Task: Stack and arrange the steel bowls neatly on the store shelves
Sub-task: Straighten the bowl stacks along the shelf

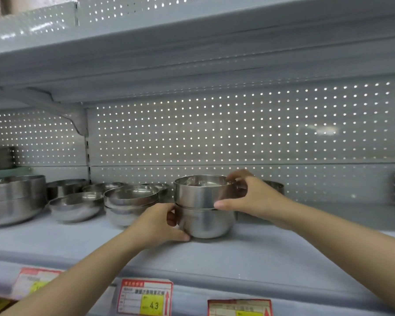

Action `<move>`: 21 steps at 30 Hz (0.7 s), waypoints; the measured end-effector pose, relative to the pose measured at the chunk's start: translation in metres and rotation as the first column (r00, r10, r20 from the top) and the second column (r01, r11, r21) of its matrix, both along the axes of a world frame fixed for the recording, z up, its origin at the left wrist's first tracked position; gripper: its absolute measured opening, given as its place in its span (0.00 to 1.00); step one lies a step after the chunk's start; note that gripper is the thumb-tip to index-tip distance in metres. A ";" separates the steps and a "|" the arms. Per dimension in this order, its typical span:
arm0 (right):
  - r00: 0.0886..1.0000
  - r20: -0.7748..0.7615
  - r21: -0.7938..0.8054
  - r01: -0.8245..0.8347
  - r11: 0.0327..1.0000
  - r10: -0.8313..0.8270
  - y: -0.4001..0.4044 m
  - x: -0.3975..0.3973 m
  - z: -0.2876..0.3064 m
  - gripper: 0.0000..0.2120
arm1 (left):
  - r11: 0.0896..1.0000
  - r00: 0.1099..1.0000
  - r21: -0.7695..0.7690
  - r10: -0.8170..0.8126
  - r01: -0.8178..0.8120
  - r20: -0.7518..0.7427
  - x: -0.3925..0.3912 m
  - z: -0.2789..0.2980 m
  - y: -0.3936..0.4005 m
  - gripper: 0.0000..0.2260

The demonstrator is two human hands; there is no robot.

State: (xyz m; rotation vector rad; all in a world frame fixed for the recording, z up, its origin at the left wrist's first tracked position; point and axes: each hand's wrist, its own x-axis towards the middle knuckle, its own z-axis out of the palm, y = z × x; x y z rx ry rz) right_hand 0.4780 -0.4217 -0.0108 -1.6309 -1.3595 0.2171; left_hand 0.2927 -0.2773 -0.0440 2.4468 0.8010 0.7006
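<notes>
Hands steady two stacked steel bowls at the middle of a grey shelf (271, 254). The left hand (160, 224) curls around the lower bowl (209, 223), thumb near its base. The right hand (249, 197) grips the upper bowl (198, 192), thumb on its side, fingers over the far rim. The upper bowl sits nested in the lower. More bowls (75, 205) stand to the left, some stacked. Price tags (146, 297) line the shelf's front edge.

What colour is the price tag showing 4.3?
The price tag is white with a red border and yellow price panel; head view.
</notes>
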 end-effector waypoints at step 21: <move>0.991 -0.125 0.168 -0.034 0.985 0.056 -0.026 0.122 0.062 0.40 | 1.000 0.982 0.006 0.009 -0.010 0.190 0.168 0.070 -0.022 0.11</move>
